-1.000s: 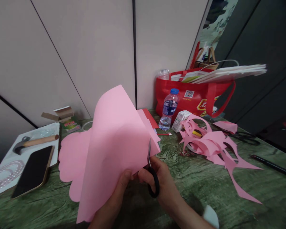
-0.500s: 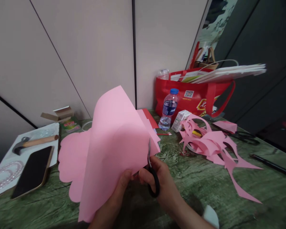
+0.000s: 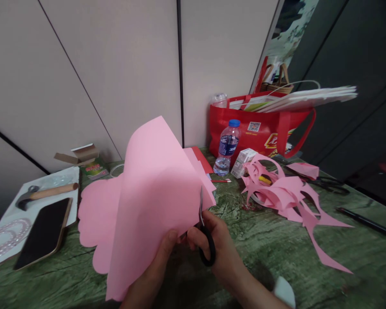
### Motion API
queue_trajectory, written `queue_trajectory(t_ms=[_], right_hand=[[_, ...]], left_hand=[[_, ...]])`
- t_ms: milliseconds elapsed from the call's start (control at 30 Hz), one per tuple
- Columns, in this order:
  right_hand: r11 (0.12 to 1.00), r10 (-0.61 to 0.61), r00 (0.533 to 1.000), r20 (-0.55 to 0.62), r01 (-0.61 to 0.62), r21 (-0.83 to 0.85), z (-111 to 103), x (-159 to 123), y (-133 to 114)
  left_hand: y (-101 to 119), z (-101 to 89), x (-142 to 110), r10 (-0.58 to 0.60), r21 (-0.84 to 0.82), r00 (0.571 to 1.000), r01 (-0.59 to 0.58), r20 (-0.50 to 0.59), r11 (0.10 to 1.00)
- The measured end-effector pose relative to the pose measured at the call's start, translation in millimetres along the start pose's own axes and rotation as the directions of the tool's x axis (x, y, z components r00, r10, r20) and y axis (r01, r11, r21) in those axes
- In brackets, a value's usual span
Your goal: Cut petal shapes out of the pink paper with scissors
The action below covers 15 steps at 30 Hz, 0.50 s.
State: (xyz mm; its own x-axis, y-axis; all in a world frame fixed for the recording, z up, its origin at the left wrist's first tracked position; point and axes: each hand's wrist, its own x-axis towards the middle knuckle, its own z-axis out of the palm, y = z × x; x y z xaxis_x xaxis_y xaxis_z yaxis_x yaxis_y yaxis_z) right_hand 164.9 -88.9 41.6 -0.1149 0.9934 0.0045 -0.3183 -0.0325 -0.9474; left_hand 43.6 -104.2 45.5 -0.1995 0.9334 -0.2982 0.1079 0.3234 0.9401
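A large sheet of pink paper (image 3: 154,184) is held up and bends over in the middle of the view. My left hand (image 3: 159,257) is closed on its lower edge, thumb on the near face and the other fingers hidden behind. Black-handled scissors (image 3: 207,244) are in my right hand (image 3: 220,249), which is closed around the handles. One blade shows at the paper's right edge, pointing upward; the other blade is hidden. Behind the sheet to the left lies a scalloped pink paper shape (image 3: 99,210), partly covered.
Pink paper scraps (image 3: 286,193) lie at the right, near a black pen (image 3: 366,221) and a small white box (image 3: 243,162). A water bottle (image 3: 227,148) stands before a red bag (image 3: 260,133). At left are a hammer (image 3: 48,193) and a phone (image 3: 45,231).
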Motion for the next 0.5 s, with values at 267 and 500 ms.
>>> queue_trajectory(t_ms=[267,500], right_hand=[[1.000,-0.003,1.000,-0.002,0.003,0.003,0,-1,1],[1.000,0.010,1.000,0.001,-0.010,0.006,0,0,-1]], left_hand=[[13,0.2,-10,-0.037,0.051,0.993,0.043,-0.115,0.998],[14,1.8,-11,-0.090,0.151,0.964,0.130,-0.250,0.980]])
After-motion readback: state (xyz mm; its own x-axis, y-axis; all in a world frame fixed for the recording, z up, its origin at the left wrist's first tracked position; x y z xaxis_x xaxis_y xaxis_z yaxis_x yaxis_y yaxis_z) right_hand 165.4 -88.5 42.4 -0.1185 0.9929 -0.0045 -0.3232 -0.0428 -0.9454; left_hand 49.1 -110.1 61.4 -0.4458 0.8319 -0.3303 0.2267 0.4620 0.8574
